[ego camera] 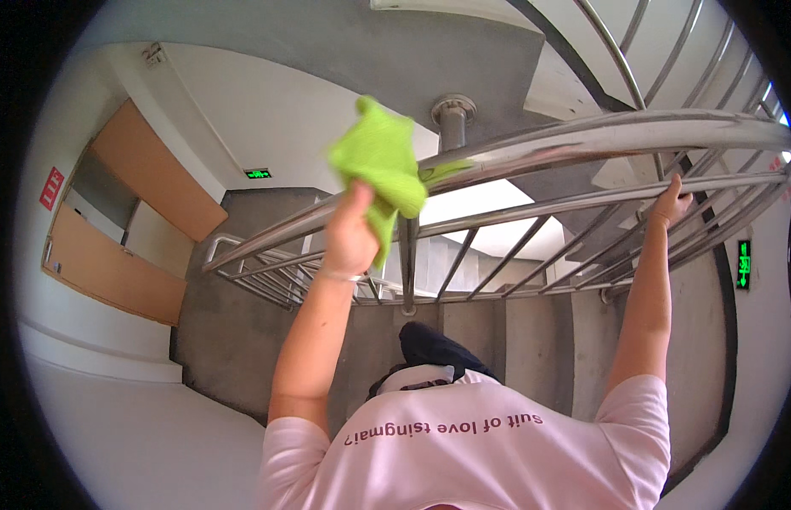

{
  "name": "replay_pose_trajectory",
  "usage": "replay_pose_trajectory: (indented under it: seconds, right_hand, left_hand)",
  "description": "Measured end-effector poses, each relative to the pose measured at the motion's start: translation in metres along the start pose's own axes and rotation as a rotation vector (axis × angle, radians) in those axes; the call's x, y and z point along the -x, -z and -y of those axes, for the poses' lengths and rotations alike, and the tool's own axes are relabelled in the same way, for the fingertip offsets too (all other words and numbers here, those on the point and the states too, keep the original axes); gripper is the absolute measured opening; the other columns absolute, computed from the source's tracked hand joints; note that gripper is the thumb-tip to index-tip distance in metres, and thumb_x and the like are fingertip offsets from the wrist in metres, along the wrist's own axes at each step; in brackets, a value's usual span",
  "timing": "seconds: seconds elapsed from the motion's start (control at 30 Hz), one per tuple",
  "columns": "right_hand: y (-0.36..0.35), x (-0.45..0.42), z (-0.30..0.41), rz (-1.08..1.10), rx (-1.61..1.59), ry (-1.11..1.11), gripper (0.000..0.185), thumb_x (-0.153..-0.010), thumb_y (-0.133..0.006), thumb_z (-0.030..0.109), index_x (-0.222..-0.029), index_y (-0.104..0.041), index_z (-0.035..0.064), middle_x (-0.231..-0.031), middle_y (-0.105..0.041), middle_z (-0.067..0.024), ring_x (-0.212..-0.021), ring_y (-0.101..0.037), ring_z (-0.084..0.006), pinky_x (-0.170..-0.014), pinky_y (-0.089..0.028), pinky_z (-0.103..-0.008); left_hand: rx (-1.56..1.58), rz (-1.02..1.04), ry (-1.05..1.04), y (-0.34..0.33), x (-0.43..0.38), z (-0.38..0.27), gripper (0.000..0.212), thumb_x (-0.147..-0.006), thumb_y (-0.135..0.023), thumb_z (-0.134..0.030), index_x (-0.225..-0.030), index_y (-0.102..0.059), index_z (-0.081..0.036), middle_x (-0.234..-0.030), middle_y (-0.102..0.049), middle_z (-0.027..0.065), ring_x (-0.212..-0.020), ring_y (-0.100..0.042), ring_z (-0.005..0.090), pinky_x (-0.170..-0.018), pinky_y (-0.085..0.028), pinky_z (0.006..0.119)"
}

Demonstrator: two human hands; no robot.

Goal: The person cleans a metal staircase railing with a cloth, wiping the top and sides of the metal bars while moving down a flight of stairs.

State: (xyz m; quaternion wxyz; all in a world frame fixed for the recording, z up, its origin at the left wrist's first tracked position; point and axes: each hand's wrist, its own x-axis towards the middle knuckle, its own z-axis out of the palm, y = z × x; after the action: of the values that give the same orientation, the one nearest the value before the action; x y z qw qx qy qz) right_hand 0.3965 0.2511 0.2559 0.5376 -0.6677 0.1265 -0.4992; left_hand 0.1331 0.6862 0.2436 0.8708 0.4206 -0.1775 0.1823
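My left hand (351, 233) grips a lime-green cloth (379, 156), bunched and slightly blurred. The cloth overlaps the thick stainless-steel handrail (561, 141), whose polished surface carries a green reflection just beside it. Whether cloth and metal touch, I cannot tell. Further right, my right hand (673, 205) is closed around the thinner lower rail (529, 209) of the same balustrade. Slanting metal balusters (456, 264) run down from that rail, and a thicker post (408, 261) stands below the cloth.
Concrete stairs (529, 357) lie beneath me, with a landing (223, 331) to the left. Beyond it, a wooden double door (115, 274) has one leaf ajar. Another flight's underside (434, 57) passes overhead. Lit green exit signs hang on the left wall (258, 173) and right wall (743, 264).
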Motion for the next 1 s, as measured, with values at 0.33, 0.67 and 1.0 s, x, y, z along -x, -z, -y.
replay_pose_trajectory:
  seconds: [0.33,0.67,1.0]
  right_hand:
    - [-0.008,-0.002,-0.003,0.062,-0.252,0.054,0.037,-0.078,-0.061,0.031,-0.090,-0.050,-0.0022,-0.082,-0.050,-0.0057,-0.075,-0.045,-0.0154,-0.072,-0.038,-0.0285]
    - [-0.019,0.001,0.002,-0.019,-0.389,-0.038,0.036,-0.078,-0.061,0.023,-0.102,-0.053,-0.0027,-0.098,-0.056,-0.0087,-0.087,-0.051,-0.0173,-0.078,-0.041,-0.0303]
    - [-0.018,-0.008,-0.003,-0.016,-0.311,0.013,0.042,-0.079,-0.060,0.027,-0.102,-0.049,-0.0061,-0.099,-0.054,-0.0133,-0.085,-0.052,-0.0209,-0.076,-0.043,-0.0333]
  left_hand:
    - [-1.663,0.155,-0.546,0.045,-0.058,0.050,0.054,-0.071,-0.065,-0.033,-0.114,-0.048,-0.005,-0.105,-0.056,0.0159,-0.092,-0.054,0.0338,-0.077,-0.044,0.042]
    - [-1.466,-0.448,0.247,0.273,0.038,-0.019,0.038,-0.087,-0.044,-0.030,-0.108,-0.050,0.001,-0.110,-0.050,0.0200,-0.104,-0.046,0.0347,-0.090,-0.034,0.040]
    - [-1.673,0.177,-0.301,0.053,-0.059,0.032,0.080,-0.056,-0.078,-0.033,-0.124,-0.042,-0.012,-0.109,-0.055,0.0104,-0.098,-0.053,0.0272,-0.083,-0.040,0.040]
